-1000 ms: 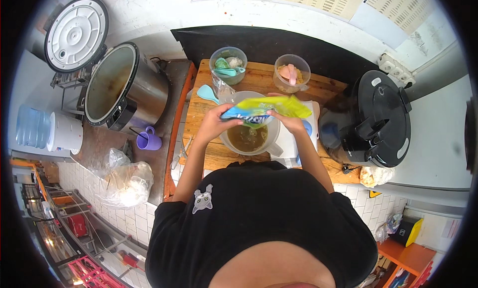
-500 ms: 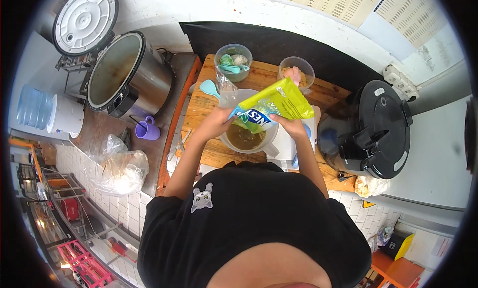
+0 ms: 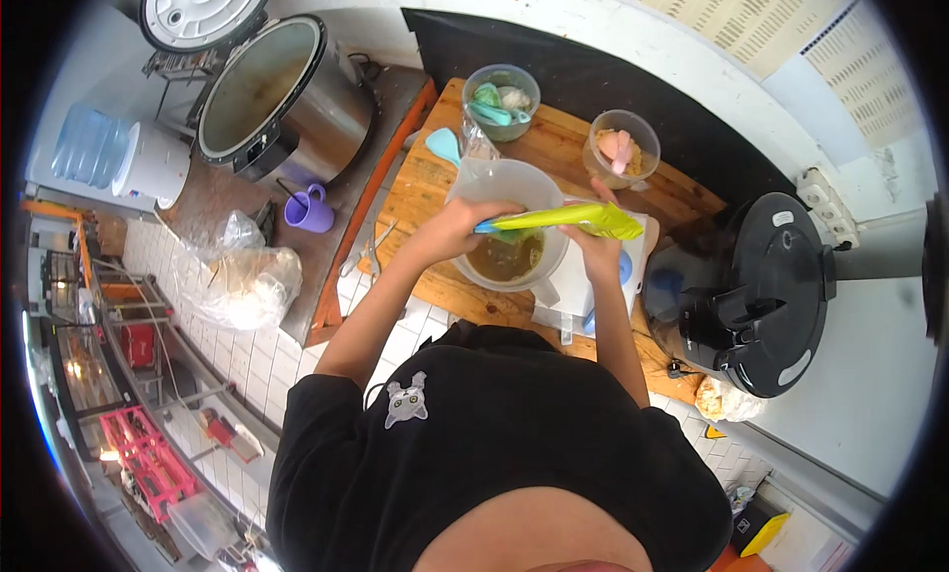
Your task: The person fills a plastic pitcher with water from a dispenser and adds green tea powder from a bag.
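My left hand [image 3: 450, 231] is closed on the blue end of a yellow-green foil pouch [image 3: 585, 216]. The pouch's other end is gripped by my right hand [image 3: 596, 246]. Tilted nearly edge-on, it stretches across the mouth of a translucent plastic measuring jug [image 3: 509, 179]. Brown liquid [image 3: 506, 260] lies in the bottom of the jug, partly hidden by the pouch and my left hand. Whether anything is falling from the pouch I cannot make out. A light-blue scoop [image 3: 444, 145] lies on the wooden table [image 3: 420, 201] beyond my left hand.
Farther back stand a tub with light-blue scoops [image 3: 501, 102] and a tub with a pink scoop [image 3: 621, 149]. A white scale-like slab [image 3: 568, 305] sits right of the jug. A black-lidded cooker [image 3: 766, 285] is at right; an open steel pot [image 3: 297, 107] and purple mug [image 3: 310, 212] are left.
The pouch has turned from showing its broad face to nearly edge-on above the jug. Both hands have tilted with it, still gripping. The whole view has shifted and rotated slightly.
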{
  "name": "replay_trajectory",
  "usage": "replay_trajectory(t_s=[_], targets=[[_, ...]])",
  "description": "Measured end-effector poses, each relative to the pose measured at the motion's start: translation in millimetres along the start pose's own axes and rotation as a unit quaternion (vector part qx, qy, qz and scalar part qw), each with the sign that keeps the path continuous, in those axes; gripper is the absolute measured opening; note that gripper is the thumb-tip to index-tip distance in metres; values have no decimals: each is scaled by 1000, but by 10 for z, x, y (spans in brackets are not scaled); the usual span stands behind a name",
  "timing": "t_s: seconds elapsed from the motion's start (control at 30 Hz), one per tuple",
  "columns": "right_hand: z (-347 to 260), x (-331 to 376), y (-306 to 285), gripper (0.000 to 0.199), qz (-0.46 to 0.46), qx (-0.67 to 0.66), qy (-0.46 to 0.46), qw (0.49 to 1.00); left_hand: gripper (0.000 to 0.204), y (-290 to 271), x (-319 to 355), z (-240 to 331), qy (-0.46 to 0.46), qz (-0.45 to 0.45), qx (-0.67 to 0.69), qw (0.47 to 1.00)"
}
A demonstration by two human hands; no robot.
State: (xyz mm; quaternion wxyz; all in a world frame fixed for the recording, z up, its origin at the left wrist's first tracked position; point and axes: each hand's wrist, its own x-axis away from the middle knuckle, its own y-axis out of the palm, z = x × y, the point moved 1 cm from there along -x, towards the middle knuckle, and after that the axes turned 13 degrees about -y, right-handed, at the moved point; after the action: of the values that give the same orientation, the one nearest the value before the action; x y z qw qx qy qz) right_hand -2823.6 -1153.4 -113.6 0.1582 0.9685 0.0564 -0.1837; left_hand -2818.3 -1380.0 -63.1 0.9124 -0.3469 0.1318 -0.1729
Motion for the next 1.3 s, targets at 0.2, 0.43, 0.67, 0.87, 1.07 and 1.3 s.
replay_trajectory(t_s=[0.2, 0.43, 0.67, 0.87, 1.07, 1.3], targets=[[84, -66, -103, 49, 42, -239, 28, 970, 50, 28, 98, 298, -101, 128, 139, 977], [44, -196, -54, 41, 100, -391, 50, 914, 40, 66, 301, 139, -137, 100, 43, 985], [-150, -327, 214, 32, 80, -351, -36, 932, 24, 134, 467, -69, -174, 165, 87, 967], [-213, -183, 328, 37, 153, -251, -8, 956, 20, 45, 505, -180, -159, 135, 163, 964], [-753, 119, 755, 69, 31, -69, -108, 991, 23, -40, 604, -301, -113, 76, 282, 950], [-404, 612, 728, 83, 91, 14, 2, 996, 14, 34, 698, -450, -119, 127, 344, 923]])
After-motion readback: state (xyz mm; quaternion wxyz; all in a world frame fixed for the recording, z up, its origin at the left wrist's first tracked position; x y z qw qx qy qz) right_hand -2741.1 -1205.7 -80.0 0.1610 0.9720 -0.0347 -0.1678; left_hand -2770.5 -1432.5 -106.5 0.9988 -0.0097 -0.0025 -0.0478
